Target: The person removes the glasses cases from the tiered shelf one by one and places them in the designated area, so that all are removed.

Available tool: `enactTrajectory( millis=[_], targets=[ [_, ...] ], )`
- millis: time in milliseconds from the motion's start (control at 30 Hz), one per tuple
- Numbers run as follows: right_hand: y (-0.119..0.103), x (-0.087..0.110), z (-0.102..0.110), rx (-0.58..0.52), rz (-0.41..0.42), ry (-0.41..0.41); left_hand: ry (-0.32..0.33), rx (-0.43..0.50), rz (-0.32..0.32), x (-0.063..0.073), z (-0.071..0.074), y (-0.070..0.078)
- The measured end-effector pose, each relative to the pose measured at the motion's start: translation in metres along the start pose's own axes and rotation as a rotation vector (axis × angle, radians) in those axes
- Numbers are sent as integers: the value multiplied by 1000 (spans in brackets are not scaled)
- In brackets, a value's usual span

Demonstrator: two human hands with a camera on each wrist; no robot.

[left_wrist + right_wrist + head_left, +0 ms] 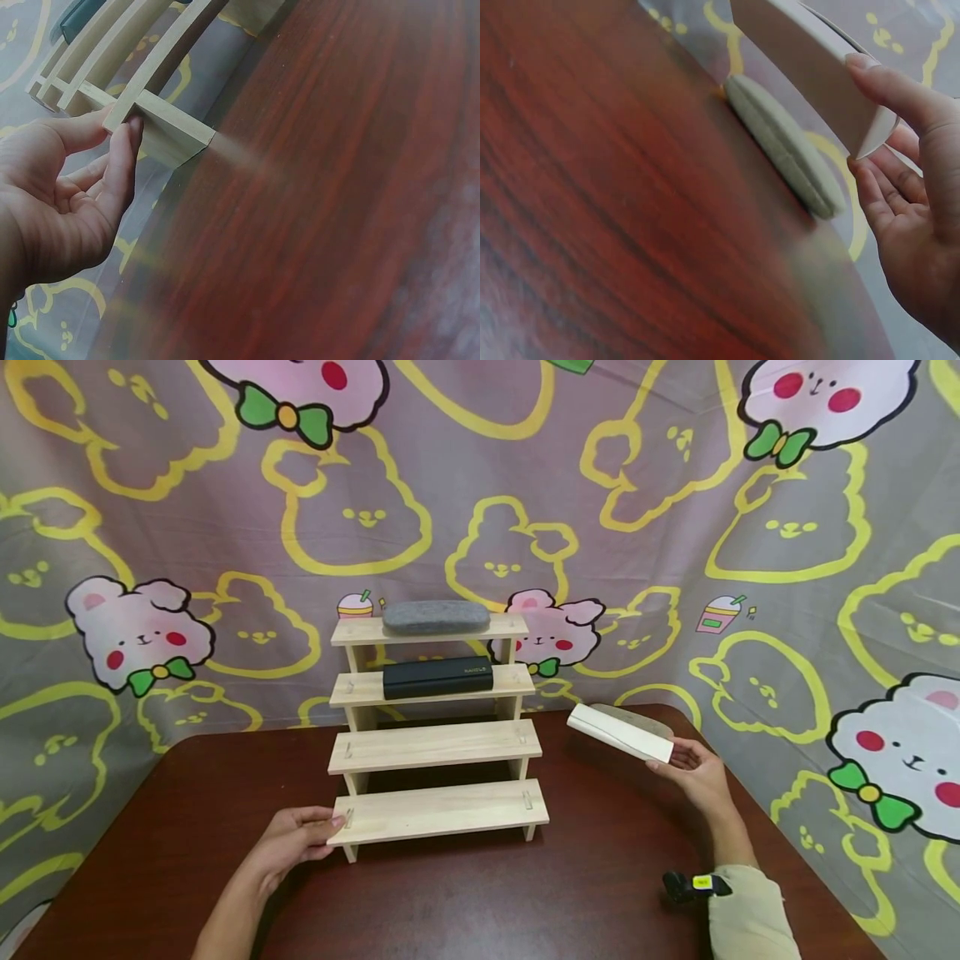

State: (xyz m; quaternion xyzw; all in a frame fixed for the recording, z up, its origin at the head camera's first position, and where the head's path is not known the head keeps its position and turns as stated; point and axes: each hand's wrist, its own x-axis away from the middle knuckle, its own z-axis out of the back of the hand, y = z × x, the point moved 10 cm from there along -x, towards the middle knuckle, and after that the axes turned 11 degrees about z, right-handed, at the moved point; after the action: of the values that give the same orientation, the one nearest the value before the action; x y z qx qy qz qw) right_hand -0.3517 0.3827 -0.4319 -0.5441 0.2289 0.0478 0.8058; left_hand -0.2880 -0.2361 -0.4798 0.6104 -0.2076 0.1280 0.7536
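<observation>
At the left end of the lowest shelf of a four-tier wooden stand [442, 814], my left hand [300, 837] pinches the board between thumb and fingers. My right hand [697, 774] holds a white glasses case [617, 732] by its near end, to the right of the stand. In the right wrist view the case is raised above the table, thumb on one face and fingers at the other side. Behind it, a greyish-beige glasses case [784, 150] lies on the table, partly hidden in the head view. A grey felt glasses case [437, 617] occupies the top shelf, a black glasses case [438, 677] the one below.
Everything stands on a dark red-brown wooden table [450, 906]. A patterned cloth [420, 468] with cartoon bears hangs behind and along both sides, close to the table's back edge. A black strap device [693, 885] sits at the right wrist.
</observation>
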Motion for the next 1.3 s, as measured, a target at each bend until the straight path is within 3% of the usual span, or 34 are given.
enactTrajectory(
  millis=[433,733,1300],
  targets=[
    [21,4,2,42,-47,-39,0,-2,-1,-1,1,0],
    [37,6,3,161,-107,-97,4,4,-2,-1,1,-1],
    [41,3,-1,350,-131,-223,14,11,-2,0,0,0]
  ],
)
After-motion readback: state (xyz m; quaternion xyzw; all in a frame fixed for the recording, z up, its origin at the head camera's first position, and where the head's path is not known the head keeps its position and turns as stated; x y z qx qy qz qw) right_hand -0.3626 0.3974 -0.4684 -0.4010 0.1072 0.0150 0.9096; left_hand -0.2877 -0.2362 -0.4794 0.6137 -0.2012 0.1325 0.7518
